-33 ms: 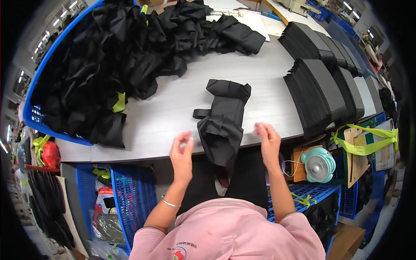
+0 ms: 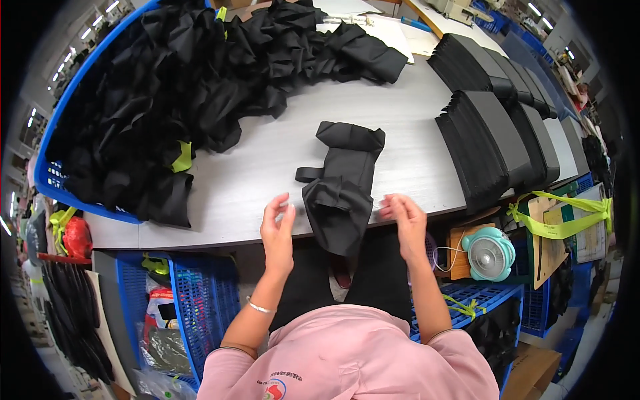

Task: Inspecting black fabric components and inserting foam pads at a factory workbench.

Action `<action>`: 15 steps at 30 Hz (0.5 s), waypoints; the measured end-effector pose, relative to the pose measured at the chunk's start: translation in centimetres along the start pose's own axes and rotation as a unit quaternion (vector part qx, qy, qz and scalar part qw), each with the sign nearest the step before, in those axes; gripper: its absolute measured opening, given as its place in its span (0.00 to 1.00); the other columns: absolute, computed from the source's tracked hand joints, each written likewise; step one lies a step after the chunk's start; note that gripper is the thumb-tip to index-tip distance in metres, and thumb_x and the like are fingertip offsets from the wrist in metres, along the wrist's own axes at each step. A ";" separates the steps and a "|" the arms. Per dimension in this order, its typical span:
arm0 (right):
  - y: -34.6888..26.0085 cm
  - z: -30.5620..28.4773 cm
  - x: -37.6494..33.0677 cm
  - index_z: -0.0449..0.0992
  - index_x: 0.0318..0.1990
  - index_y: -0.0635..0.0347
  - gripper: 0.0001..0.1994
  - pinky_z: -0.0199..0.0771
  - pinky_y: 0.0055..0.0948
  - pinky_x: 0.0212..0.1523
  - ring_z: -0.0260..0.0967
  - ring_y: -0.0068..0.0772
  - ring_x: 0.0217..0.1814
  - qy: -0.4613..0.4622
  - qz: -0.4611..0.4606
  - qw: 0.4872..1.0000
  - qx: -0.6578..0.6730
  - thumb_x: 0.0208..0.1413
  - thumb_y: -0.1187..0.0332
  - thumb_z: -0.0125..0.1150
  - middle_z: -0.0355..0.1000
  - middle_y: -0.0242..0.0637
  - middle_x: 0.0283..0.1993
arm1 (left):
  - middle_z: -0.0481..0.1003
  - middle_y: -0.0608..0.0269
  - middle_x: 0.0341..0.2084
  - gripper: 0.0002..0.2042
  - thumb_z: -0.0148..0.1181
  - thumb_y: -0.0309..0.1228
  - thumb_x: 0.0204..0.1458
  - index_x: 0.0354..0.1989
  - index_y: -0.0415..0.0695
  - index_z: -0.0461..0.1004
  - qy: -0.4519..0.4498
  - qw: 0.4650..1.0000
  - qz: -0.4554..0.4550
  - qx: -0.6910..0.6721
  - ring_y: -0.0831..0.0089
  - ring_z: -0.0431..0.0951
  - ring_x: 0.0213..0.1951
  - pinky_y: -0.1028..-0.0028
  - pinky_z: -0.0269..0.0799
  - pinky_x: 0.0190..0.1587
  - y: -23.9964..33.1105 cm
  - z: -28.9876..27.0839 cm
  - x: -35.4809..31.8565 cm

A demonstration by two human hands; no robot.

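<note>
Nearest you: your pink shirt (image 2: 353, 353), then dark trousers (image 2: 381, 267) under the table edge. Metal bangle (image 2: 261, 306) on your L wrist. Below table, L side: blue crate (image 2: 207, 293); R side: teal fan (image 2: 490, 253) nr a second blue crate (image 2: 490, 291).

Your L hand (image 2: 277, 232) is up just L of the blk fabric piece (image 2: 349, 167), not touching; fingers loosely bent, thumb & forefinger slightly parted, nothing b/w them. Your R hand (image 2: 409, 223) is just R of it, also not touching; fingers half-curled, a bit spread, no item seen in them; can't tell if the thumb meets a fingertip.

The piece lies b/w & beyond your hands on the pale grey table (image 2: 407, 160), near end hanging past the edge twd your lap, small strap loop (image 2: 309, 175) sticking out L.

Farther, R: stacks of blk panels (image 2: 477, 147). Farther, L: big blue basket (image 2: 47, 175) heaped w/ crumpled blk fabric (image 2: 147, 100), some spilling onto the table. Farthest: white papers (image 2: 385, 32) & part of a sewing machine (image 2: 459, 9), top R.
</note>
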State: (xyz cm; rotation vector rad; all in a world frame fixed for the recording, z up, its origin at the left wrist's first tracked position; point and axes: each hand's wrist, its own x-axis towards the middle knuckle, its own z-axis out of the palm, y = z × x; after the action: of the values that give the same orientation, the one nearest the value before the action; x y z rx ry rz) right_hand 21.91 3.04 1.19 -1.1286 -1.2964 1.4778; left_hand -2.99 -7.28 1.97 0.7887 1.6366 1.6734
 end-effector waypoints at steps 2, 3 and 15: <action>-0.7 2.3 -1.2 0.73 0.55 0.67 0.16 0.72 0.24 0.50 0.73 0.21 0.43 -0.068 0.037 0.988 0.131 0.65 0.67 0.57 0.77 0.36 0.43 | 0.74 0.65 0.47 0.17 0.55 0.36 0.64 0.58 0.40 0.70 -0.025 0.998 -0.034 -0.050 0.81 0.73 0.47 0.75 0.69 0.50 -0.8 0.9 1.6; -0.6 2.9 -1.3 0.72 0.58 0.66 0.19 0.72 0.23 0.49 0.73 0.22 0.44 -0.089 0.052 0.984 0.145 0.63 0.67 0.61 0.77 0.36 0.44 | 0.75 0.67 0.46 0.18 0.56 0.37 0.64 0.58 0.43 0.69 -0.072 0.980 -0.100 -0.158 0.81 0.73 0.47 0.76 0.68 0.49 -1.0 1.8 2.0; -0.3 2.2 0.7 0.72 0.56 0.62 0.18 0.71 0.28 0.55 0.73 0.24 0.52 -0.136 0.169 0.949 0.229 0.59 0.68 0.62 0.76 0.33 0.51 | 0.76 0.64 0.52 0.23 0.64 0.38 0.58 0.59 0.43 0.69 -0.245 0.751 -0.323 -0.521 0.72 0.77 0.52 0.70 0.72 0.58 -3.4 5.2 2.2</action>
State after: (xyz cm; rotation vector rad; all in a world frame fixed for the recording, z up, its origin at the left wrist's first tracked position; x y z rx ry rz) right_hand 19.58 3.26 1.55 -0.8831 -0.8823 2.1177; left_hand -0.05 -2.40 -1.25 0.0197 0.3333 1.3606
